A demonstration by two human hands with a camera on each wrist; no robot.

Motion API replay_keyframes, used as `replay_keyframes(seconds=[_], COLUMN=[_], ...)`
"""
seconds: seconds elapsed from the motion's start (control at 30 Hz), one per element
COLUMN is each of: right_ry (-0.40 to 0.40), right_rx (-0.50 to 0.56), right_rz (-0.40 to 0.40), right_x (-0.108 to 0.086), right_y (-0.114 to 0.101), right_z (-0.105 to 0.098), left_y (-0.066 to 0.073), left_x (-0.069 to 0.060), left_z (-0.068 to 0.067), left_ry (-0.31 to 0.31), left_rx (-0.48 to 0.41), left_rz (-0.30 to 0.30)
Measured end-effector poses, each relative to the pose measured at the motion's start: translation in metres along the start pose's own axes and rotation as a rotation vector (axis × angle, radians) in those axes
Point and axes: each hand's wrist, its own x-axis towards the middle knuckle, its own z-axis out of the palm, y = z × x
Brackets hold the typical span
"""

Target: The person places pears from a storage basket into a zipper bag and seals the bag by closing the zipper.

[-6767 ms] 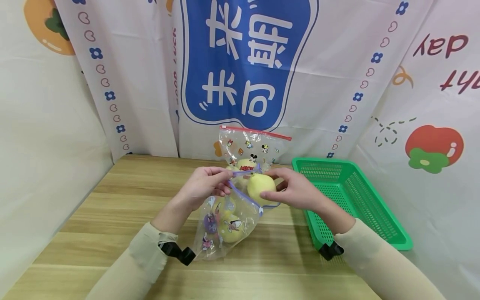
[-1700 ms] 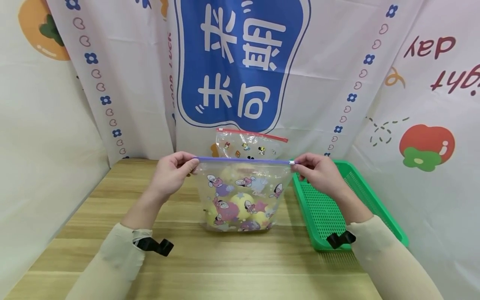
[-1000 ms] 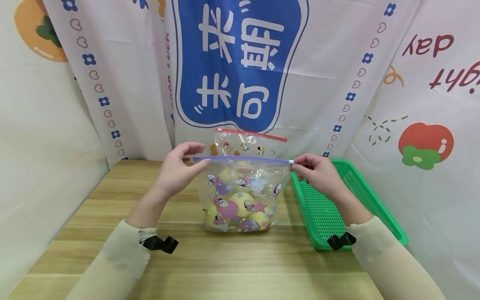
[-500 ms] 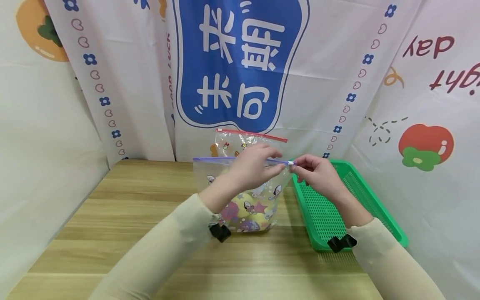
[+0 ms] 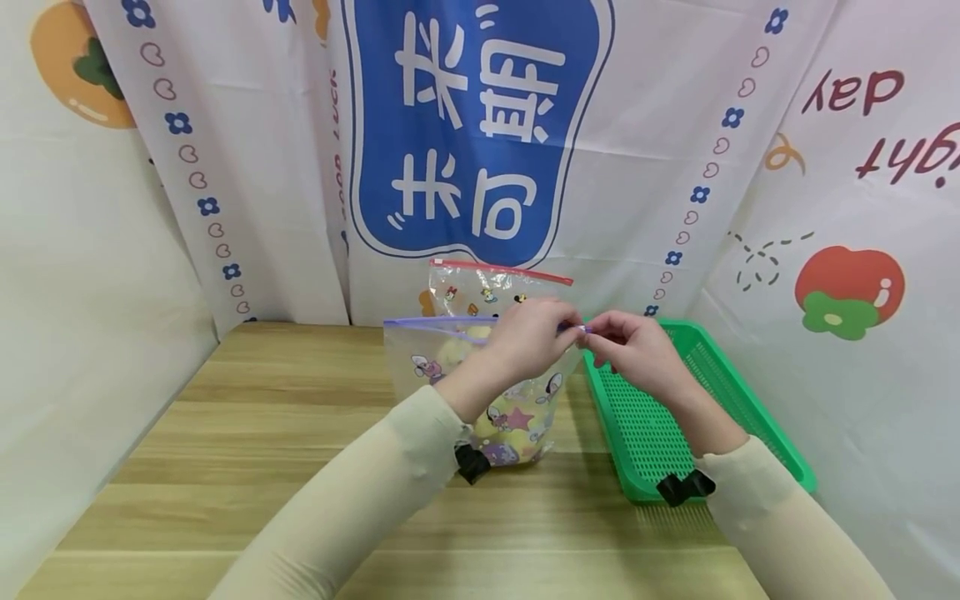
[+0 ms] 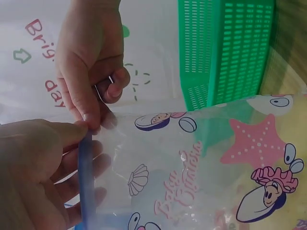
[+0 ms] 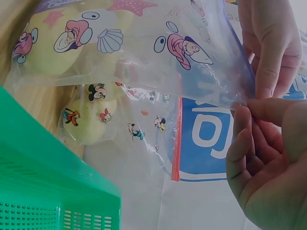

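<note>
A clear zip bag with a purple zip edge and cartoon prints stands upright on the table. Pale yellow round fruit shows through its film. The two zip edges are parted on the left side. At the bag's upper right corner, my right hand pinches the zip's end between thumb and finger. My left hand reaches across the front of the bag and pinches the zip right beside the right fingertips. The white slider is mostly covered by the fingers. In the left wrist view, the left thumb lies along the purple edge.
Behind stands another clear zip bag with a red zip and more yellow fruit. A green plastic basket sits on the right of the wooden table. Printed cloth hangs at the back and sides.
The fruit earlier held by the right hand is no longer in hand. The purple-edged bag now stands upright. The left hand left its left corner and crossed to the right corner, where the right hand stayed.
</note>
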Motion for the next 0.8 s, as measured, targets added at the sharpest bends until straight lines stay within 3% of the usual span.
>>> replay_keyframes(seconds=[0.4,0.8], right_ry=[0.014,0.019], right_rx=[-0.06,-0.058], right_rz=[-0.017,-0.011], right_x=[0.001,0.002], right_y=[-0.002,0.001], right_z=[0.002,0.001], left_y=[-0.006,-0.024], left_x=[-0.004,-0.014], left_z=[-0.003,-0.014], left_ry=[-0.011,-0.01], left_rx=[0.0,-0.033], left_rz=[0.001,-0.014])
